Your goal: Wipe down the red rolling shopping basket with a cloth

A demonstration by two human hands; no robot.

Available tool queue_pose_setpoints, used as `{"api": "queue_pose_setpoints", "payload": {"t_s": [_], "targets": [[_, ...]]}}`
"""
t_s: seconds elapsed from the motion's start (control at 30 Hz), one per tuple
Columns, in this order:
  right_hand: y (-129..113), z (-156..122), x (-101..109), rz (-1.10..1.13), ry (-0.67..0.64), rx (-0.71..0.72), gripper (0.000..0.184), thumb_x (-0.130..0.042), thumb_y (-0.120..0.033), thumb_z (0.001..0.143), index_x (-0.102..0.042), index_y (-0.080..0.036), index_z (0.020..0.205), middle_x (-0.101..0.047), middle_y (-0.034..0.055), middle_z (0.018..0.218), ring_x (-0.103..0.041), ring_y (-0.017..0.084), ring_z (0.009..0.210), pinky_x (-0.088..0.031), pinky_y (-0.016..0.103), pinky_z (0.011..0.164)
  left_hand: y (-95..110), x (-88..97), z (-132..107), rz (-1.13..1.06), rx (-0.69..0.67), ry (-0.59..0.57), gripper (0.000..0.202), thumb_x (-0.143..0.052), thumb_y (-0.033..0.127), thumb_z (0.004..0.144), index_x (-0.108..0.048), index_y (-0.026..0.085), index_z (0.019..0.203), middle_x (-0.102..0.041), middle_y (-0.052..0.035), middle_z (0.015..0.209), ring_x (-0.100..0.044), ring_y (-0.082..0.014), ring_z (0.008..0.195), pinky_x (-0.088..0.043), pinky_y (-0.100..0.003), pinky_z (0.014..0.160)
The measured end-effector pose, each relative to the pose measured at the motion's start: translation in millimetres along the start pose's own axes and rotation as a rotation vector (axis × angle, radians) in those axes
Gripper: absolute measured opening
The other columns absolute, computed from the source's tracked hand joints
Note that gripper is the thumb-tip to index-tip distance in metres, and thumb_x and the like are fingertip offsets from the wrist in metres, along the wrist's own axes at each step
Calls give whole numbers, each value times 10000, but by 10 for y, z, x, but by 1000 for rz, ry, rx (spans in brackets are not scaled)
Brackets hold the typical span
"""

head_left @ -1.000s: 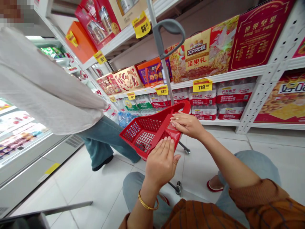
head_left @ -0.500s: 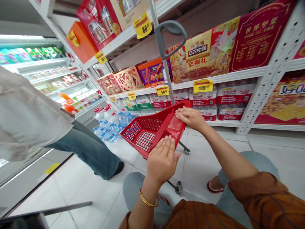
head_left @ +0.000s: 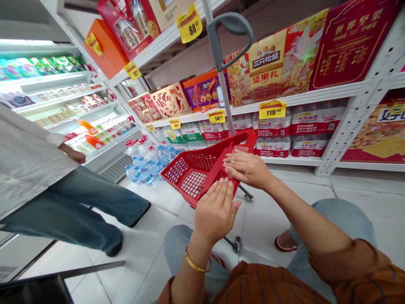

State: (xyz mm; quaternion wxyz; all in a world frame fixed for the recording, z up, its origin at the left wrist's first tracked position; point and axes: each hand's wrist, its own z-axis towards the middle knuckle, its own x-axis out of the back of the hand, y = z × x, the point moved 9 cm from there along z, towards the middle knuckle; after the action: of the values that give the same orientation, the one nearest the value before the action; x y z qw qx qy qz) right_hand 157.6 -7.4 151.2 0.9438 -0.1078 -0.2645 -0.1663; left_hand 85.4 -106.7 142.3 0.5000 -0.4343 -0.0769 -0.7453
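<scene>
In front of me stands a red plastic shopping cart basket (head_left: 193,184) with perforated walls, tilted in my view. Its near end has a flat red panel (head_left: 218,168) with a clear, glossy section, partly covered by my hands. My left hand (head_left: 217,207), a gold bangle on its wrist, lies with fingers stretched and side by side on the near edge of that panel. Across the panel's right part rests my right hand (head_left: 248,169), palm down with fingers extended toward the left. Neither hand visibly holds anything. Behind the basket rises a metal pole with a grey loop handle (head_left: 218,46).
White shelves (head_left: 335,101) carry gift boxes and shrink-wrapped bottle packs (head_left: 272,145). Large water bottles (head_left: 148,166) stand on the floor at the basket's far left. A person (head_left: 91,202) stands by the refrigerated case (head_left: 57,90). A dark bar (head_left: 91,269) crosses the lower left.
My right hand has slid left along the panel, closer to my left hand, which stays in place. The person at left has shifted, and a hand and both legs now show.
</scene>
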Motion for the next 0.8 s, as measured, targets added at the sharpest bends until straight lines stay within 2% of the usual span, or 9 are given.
{"api": "queue_pose_setpoints", "payload": {"t_s": [0.1, 0.2, 0.3, 0.6, 0.8], "targets": [[166, 0, -17, 26, -35, -49, 262, -484, -279, 950, -733, -202, 932, -759, 72, 1019, -712, 192, 976, -474, 438, 1046, -5, -10, 5, -6, -2, -9, 391, -424, 295, 974, -603, 33, 1203, -669, -182, 1209, -643, -262, 1139, -539, -392, 979], [314, 0, -27, 60, -56, -97, 267, -482, -290, 948, -738, -215, 935, -757, 72, 1034, -708, 191, 995, -474, 430, 1042, -7, -18, 9, -10, -7, -16, 398, -423, 292, 974, -599, 23, 1209, -666, -185, 1214, -642, -266, 1141, -541, -398, 978], [419, -3, -32, 83, -60, -120, 265, -486, -289, 942, -743, -223, 924, -759, 66, 1027, -703, 194, 1014, -478, 420, 1036, -8, -12, 12, -16, -11, -13, 399, -416, 289, 975, -609, 18, 1193, -673, -187, 1199, -644, -268, 1136, -545, -400, 975], [699, -46, -60, 92, -42, -180, 271, -494, -310, 933, -747, -215, 911, -757, 76, 1034, -699, 216, 1030, -406, 488, 1091, -36, -19, -3, -11, -17, -8, 389, -425, 280, 971, -611, 22, 1194, -670, -183, 1207, -650, -265, 1127, -553, -396, 966], [829, -65, -27, 91, 12, -198, 286, -482, -323, 936, -752, -229, 927, -757, 65, 1038, -708, 197, 994, -475, 420, 1030, -83, -51, -38, -33, -15, -27, 385, -438, 275, 964, -598, 35, 1219, -654, -181, 1236, -629, -260, 1164, -537, -402, 995]]}}
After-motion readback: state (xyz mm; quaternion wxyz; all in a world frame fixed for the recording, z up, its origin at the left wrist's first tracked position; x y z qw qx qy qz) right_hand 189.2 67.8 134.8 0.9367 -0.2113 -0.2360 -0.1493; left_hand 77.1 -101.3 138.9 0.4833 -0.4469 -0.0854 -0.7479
